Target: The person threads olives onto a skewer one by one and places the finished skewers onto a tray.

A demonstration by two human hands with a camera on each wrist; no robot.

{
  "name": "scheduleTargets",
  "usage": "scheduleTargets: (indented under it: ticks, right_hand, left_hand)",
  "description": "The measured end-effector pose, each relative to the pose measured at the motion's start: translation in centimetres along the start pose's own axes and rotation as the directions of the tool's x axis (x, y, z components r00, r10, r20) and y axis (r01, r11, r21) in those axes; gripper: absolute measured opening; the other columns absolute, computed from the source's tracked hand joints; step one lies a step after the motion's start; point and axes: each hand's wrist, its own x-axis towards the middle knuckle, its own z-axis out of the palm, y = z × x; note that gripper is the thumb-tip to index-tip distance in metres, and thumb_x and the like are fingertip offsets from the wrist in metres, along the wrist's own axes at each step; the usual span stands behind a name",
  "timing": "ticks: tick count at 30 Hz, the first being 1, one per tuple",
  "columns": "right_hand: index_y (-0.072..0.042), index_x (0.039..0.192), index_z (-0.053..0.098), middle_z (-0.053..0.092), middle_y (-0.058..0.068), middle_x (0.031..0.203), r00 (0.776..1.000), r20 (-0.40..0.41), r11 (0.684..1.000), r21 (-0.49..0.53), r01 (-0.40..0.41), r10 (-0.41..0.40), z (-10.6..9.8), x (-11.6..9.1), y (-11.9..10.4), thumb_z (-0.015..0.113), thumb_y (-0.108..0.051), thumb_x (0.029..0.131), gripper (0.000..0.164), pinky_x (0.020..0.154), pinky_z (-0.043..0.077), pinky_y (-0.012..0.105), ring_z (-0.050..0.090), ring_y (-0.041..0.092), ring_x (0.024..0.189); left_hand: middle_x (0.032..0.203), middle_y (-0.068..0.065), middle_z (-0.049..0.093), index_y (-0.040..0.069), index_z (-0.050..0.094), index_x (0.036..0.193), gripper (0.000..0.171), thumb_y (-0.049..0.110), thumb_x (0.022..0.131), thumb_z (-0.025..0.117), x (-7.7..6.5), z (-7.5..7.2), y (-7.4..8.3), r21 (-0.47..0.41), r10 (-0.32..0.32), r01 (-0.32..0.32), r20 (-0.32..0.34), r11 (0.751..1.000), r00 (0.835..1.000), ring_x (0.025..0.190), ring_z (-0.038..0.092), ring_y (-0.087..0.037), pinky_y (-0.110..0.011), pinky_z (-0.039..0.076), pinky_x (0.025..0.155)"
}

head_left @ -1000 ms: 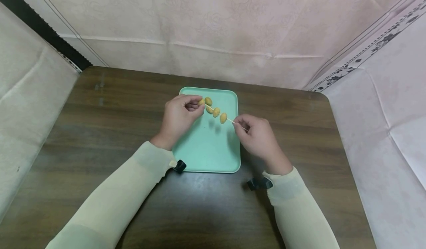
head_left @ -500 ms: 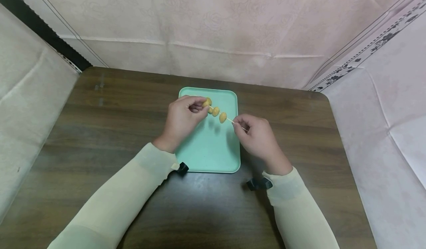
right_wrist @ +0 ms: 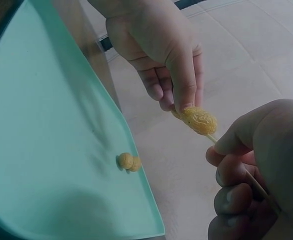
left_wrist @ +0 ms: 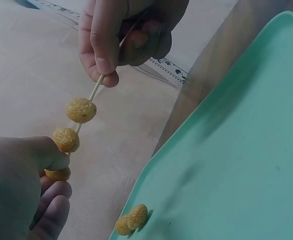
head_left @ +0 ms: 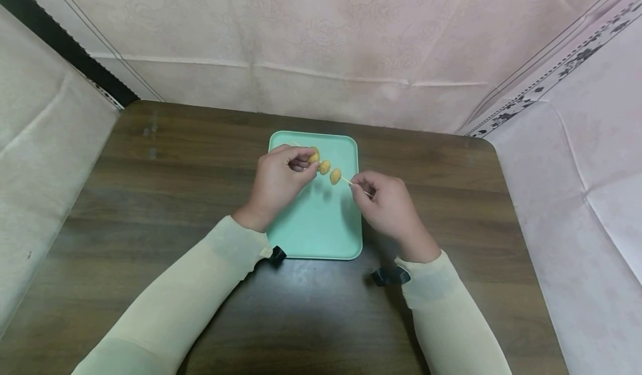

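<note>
In the head view my right hand (head_left: 381, 202) grips the lower end of a thin wooden skewer (head_left: 346, 180). The skewer slants up to the left above the tray, with golden-brown wrinkled food balls (left_wrist: 81, 110) threaded on it. Two of them, including a middle ball (left_wrist: 66, 140), show between my hands. My left hand (head_left: 283, 177) pinches the farthest food ball (left_wrist: 58, 174) on the skewer between thumb and fingers, partly hiding it. Beyond that hand the skewer's thin tip pokes out. Two loose food balls (right_wrist: 129, 162) lie together near the tray's far edge.
A mint-green rectangular tray (head_left: 316, 241) sits on the dark wooden table (head_left: 175, 196), beneath both hands. Pale patterned cloth (head_left: 321, 40) hangs behind the table and along both sides. Each wrist carries a small black camera mount (head_left: 390, 276).
My left hand has slid a little right and down along the skewer with the pinched food ball, nearer the other two. The skewer's tip now shows behind it. My right hand stays almost still.
</note>
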Motion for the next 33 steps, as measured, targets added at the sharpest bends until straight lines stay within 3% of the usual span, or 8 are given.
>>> scheduleTargets:
  ticks: [9,13,17,21,25,33]
  right_hand:
    - [-0.012,0.116,0.082,0.069,0.003,0.082,0.998,-0.058,1.0,-0.003,-0.022,0.021,-0.2,0.3,0.2,0.071,-0.025,0.11,0.018,0.054,0.049,0.034,0.056,0.023,0.066]
    - [-0.011,0.113,0.082,0.068,0.003,0.08,0.996,-0.091,1.0,-0.001,-0.021,0.021,-0.5,0.4,0.6,0.07,-0.024,0.109,0.018,0.053,0.048,0.033,0.055,0.023,0.064]
    - [-0.011,0.111,0.081,0.068,0.003,0.08,0.994,-0.107,0.999,0.001,-0.035,0.035,-0.9,0.5,1.1,0.069,-0.023,0.108,0.017,0.054,0.049,0.034,0.056,0.023,0.064]
    - [-0.011,0.112,0.08,0.068,0.004,0.079,0.993,-0.104,0.999,0.004,-0.054,0.054,-1.2,0.6,1.6,0.069,-0.023,0.108,0.017,0.053,0.049,0.035,0.057,0.024,0.063]
    - [-0.01,0.113,0.08,0.069,0.004,0.079,0.991,-0.103,0.997,0.007,-0.082,0.082,-1.3,0.7,2.1,0.069,-0.024,0.109,0.019,0.053,0.048,0.035,0.057,0.026,0.063]
    - [-0.012,0.114,0.079,0.068,0.006,0.082,0.987,-0.077,0.99,0.021,-0.142,0.144,-1.2,0.7,2.8,0.068,-0.026,0.11,0.019,0.056,0.049,0.037,0.058,0.028,0.069]
  left_hand:
    - [0.117,-0.009,0.078,0.007,0.084,0.125,0.03,0.014,0.097,0.09,0.8,-0.6,0.0,0.074,0.134,-0.137,0.049,0.988,0.99,0.098,0.08,-0.021,-0.034,0.069,0.09]
    - [0.127,-0.011,0.077,0.009,0.082,0.133,0.039,0.016,0.096,0.092,1.2,-1.3,0.2,0.058,0.138,-0.143,0.089,0.988,0.986,0.103,0.08,-0.027,-0.04,0.068,0.095]
    - [0.139,-0.009,0.074,0.012,0.075,0.142,0.052,0.025,0.095,0.093,1.8,-1.8,0.1,0.115,0.051,-0.07,0.162,0.991,0.985,0.115,0.077,-0.03,-0.044,0.064,0.103]
    - [0.151,-0.008,0.066,0.013,0.063,0.152,0.074,0.042,0.091,0.096,2.4,-1.6,-0.4,0.228,-0.099,0.039,0.258,0.973,0.961,0.131,0.068,-0.031,-0.047,0.059,0.111]
    - [0.149,-0.008,0.063,0.014,0.057,0.151,0.082,0.052,0.089,0.095,2.9,-0.8,-1.2,0.353,-0.213,0.1,0.298,0.93,0.93,0.13,0.063,-0.028,-0.047,0.057,0.112]
    - [0.135,-0.01,0.066,0.009,0.065,0.143,0.071,0.057,0.095,0.086,3.7,0.7,-2.3,0.546,-0.33,0.13,0.286,0.827,0.9,0.125,0.062,-0.032,-0.048,0.057,0.11]
